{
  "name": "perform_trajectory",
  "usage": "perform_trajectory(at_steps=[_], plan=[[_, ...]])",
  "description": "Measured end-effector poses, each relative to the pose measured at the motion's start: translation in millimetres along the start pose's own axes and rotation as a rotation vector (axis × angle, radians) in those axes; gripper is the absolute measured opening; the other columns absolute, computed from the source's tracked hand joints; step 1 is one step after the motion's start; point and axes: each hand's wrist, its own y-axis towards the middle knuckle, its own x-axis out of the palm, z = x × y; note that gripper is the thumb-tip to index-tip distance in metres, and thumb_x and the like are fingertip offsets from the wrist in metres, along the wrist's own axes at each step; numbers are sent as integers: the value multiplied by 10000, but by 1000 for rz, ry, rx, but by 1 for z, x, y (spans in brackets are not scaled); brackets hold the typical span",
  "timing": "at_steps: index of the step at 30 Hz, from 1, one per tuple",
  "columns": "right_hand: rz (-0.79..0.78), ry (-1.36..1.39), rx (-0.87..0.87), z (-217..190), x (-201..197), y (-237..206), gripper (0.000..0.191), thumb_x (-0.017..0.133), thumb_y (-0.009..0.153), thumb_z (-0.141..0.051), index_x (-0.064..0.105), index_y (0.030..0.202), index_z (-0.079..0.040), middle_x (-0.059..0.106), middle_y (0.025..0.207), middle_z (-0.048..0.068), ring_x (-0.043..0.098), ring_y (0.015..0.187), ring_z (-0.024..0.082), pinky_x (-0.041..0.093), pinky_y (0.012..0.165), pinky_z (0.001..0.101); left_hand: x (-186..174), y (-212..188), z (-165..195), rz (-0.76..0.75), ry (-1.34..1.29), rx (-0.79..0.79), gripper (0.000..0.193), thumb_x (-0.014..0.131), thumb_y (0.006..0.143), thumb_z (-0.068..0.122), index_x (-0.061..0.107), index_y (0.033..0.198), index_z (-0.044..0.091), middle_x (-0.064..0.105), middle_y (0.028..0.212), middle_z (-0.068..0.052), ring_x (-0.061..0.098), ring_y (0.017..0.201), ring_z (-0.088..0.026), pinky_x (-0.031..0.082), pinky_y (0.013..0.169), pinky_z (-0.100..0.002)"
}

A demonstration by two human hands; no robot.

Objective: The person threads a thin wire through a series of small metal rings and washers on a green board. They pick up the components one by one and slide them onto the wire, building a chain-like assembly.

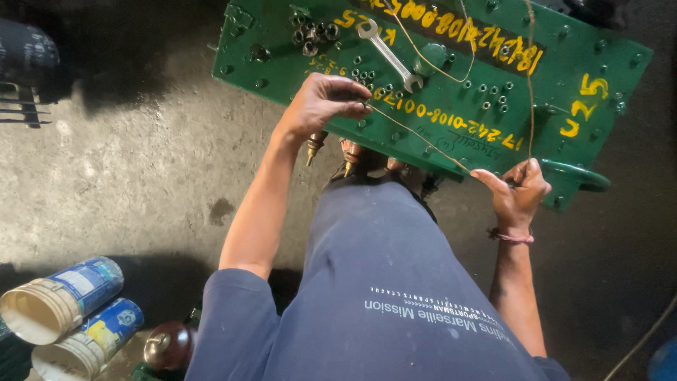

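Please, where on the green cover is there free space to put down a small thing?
The cover's right end, around the yellow marks and above the handle, is bare. The upper left is crowded: nuts, spanner, bolt holes. A wire stretches between the left hand and right hand.

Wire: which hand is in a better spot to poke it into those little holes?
Probably the left hand: it pinches the wire end right beside the holes in the green plate. The right hand holds the wire farther off, at the plate's edge.
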Motion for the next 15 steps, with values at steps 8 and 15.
perform_trajectory(at_steps=[8, 15], plan=[[19, 179, -16, 11, 14, 3, 594, 1028, 826, -230, 446, 844, -117, 477, 718, -42, 424, 633, 53, 374, 567, 218, 22, 9, -1, 17, 273, -81, 230, 770, 855, 0, 763, 1082, -31, 790, 897, -90, 769, 791, -134, 650, 753, -254], [-35, 392, 174, 34, 49, -1, 608, 963, 829, -73, 359, 834, -136, 424, 728, -62, 387, 670, 30, 355, 586, 210, 34, 2, 24, -75, 559, 91, 373, 808, 814, 19, 716, 1176, 6, 780, 984, -111, 730, 908, -152, 594, 818, -292]])
